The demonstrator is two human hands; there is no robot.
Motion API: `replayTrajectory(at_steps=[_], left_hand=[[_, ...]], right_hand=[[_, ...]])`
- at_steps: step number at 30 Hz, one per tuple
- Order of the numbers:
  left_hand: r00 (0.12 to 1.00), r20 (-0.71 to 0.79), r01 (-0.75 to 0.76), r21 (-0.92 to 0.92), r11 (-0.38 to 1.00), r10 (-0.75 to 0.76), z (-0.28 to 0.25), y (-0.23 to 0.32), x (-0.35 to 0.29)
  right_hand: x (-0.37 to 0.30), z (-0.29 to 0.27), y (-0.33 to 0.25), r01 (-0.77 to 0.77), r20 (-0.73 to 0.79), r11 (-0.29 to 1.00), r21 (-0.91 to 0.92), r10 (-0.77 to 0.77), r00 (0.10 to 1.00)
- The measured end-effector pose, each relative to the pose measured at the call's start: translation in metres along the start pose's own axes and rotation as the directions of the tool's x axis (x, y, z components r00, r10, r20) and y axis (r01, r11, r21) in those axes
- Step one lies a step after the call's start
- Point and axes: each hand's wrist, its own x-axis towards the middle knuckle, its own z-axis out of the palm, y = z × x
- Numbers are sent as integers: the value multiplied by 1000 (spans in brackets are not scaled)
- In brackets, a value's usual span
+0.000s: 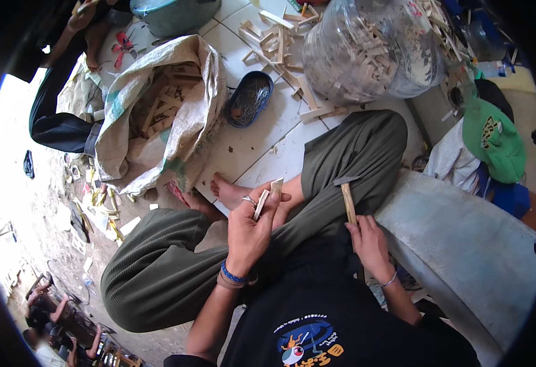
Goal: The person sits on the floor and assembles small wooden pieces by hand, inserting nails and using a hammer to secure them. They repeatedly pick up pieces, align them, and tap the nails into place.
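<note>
In front of my crossed legs, my left hand (249, 232) is closed on small wooden pieces (268, 197), pale and short, which stick up between thumb and fingers. How the pieces are joined, if at all, I cannot tell. On the right, my right hand (367, 240) grips the wooden handle of a hammer (348, 202). Its metal head points away from me, over my right leg. Beyond my left hand, a blue oval tray (249, 99) of thin nails rests on the white tiles.
A woven sack (203, 76) with wood pieces stands front left. Clear plastic bags (356, 52) of wood bits sit at the far right, beside loose wooden frames (274, 46). A grey concrete ledge (451, 232) runs along my right, near a green cap (494, 144). Another person's leg (59, 131) shows far left.
</note>
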Motion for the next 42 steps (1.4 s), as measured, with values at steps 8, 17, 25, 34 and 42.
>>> replayTrajectory(at_steps=[8,17,25,34,42], left_hand=[[996,-33,-84,-69,994,82,4,1,4],[818,-188,-479,299,826,543,-6,9,4],[801,-181,-479,380,792,571,-10,12,2],[724,-115,-481,623,617,680,-12,12,2],[656,-171,-461,680,570,735,-10,7,7]], right_hand=[[43,-37,-56,118,-161,933,340,-65,985],[90,-50,-145,-147,251,402,904,-219,943],[107,-47,-141,-233,339,342,910,-292,894],[108,-47,-148,-144,300,458,877,-287,910],[116,-43,-149,-375,450,272,886,-310,838]])
